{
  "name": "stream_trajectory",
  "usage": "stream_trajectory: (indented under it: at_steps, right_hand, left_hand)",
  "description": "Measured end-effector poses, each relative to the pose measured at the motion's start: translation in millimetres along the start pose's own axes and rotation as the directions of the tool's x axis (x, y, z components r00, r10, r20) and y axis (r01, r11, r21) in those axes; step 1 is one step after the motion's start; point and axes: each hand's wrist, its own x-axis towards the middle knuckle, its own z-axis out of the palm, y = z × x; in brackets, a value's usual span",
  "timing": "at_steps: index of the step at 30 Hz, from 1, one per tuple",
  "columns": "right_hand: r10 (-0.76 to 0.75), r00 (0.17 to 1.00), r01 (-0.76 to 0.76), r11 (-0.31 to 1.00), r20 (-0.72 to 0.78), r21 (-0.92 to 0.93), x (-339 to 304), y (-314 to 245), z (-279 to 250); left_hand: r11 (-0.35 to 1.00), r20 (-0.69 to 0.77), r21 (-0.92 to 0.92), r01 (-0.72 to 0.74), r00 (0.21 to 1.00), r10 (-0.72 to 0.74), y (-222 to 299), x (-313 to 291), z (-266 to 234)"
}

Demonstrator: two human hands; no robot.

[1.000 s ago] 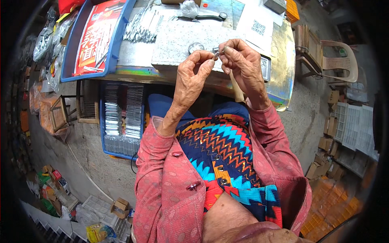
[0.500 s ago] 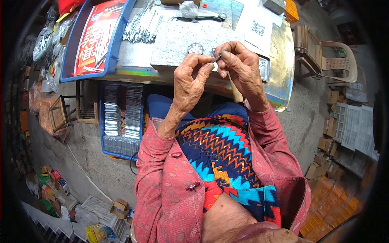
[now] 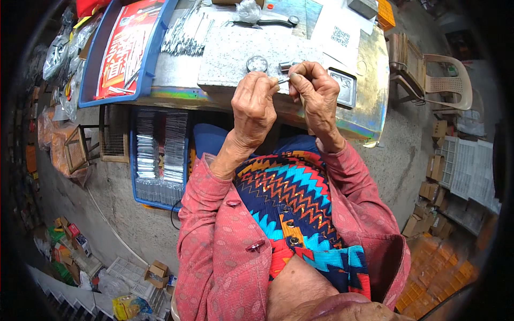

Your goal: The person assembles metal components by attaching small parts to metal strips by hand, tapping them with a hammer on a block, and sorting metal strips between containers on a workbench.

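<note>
A thin dark metal rod (image 3: 284, 81) spans the small gap between my two hands. My left hand (image 3: 254, 109) pinches its left end with thumb and fingers. At the other end, the thumb and forefinger of my right hand (image 3: 317, 96) are closed on it. Both hands are just off the near edge of a speckled grey block (image 3: 230, 56). On the block, close to my fingers, are a round ring-shaped piece (image 3: 257, 64) and a small shiny metal piece (image 3: 285, 67). A shallow metal tray (image 3: 348, 99) lies right of my right hand.
Many thin metal strips (image 3: 184, 32) lie in a pile left of the block. A blue tray (image 3: 145, 80) with red printed paper stands beyond them. Below the table, a blue crate (image 3: 160, 200) holds stacked metal strips. A chair (image 3: 450, 85) is at right.
My hands have shifted slightly, and my left hand has turned so its back shows more. The rod now shows more plainly between them. A wooden handle under my right hand has gone out of sight.
</note>
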Motion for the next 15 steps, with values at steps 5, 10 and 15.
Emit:
stream_trajectory:
  at_steps: [5,10,15]
  right_hand:
    - [0.082,0.997,-0.081,0.995,-0.014,0.051,-2.1,6.8,-3.4]
    - [0.248,0.964,-0.25,0.968,0.096,0.009,1.1,1.1,-17.0]
    - [0.36,0.903,-0.411,0.884,0.236,0.223,-0.1,5.4,-19.8]
  left_hand:
    - [0.974,0.061,0.142,-0.176,0.984,0.169,-3.1,4.4,-2.2]
    - [0.913,0.287,0.208,-0.352,0.914,0.287,-7.8,15.5,-17.9]
    - [0.824,0.363,0.277,-0.493,0.848,0.386,-4.9,25.4,-23.0]
